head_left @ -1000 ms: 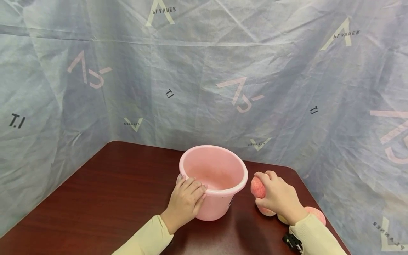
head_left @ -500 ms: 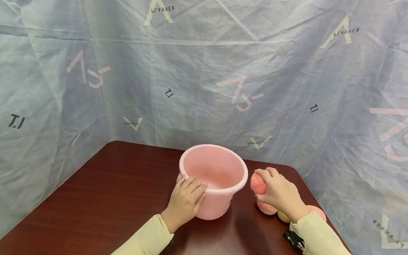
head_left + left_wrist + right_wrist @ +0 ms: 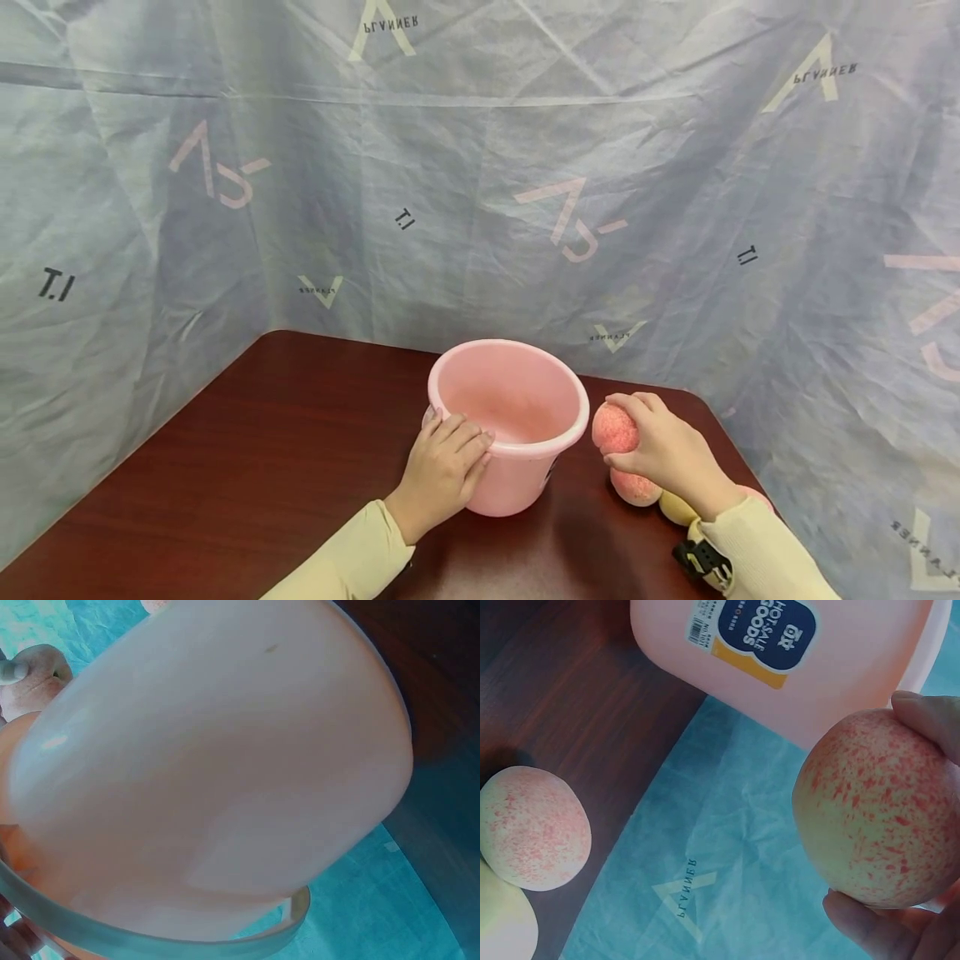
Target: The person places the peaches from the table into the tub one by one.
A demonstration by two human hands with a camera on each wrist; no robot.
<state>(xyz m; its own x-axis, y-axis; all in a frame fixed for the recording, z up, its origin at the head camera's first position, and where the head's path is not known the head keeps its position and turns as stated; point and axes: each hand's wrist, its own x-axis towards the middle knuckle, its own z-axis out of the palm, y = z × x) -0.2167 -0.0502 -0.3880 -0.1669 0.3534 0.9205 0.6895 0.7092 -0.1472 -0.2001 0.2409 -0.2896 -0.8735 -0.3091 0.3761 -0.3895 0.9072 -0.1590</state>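
My right hand (image 3: 671, 450) grips a red-speckled peach (image 3: 615, 428) between thumb and fingers, just right of the pink bucket (image 3: 517, 483) and beside its rim. In the right wrist view this peach (image 3: 877, 810) fills the right side, thumb and fingertips on opposite sides of it. My left hand (image 3: 438, 471) holds the bucket's rim at its near left, fingers hooked over the edge. From the left wrist, the bucket wall (image 3: 225, 765) takes up most of the view, and the held peach (image 3: 37, 679) shows past it. A second peach (image 3: 636, 487) lies on the table below the right hand.
A yellow fruit (image 3: 677, 508) lies against the second peach, and another pink fruit (image 3: 756, 497) is partly hidden behind the right wrist. The dark red-brown table (image 3: 300, 433) reaches back to a grey printed cloth (image 3: 465, 208) hung around it.
My right hand has risen slightly with the peach, and more of the second peach and yellow fruit shows beneath it. The left hand stays on the rim. The head view has shifted slightly.
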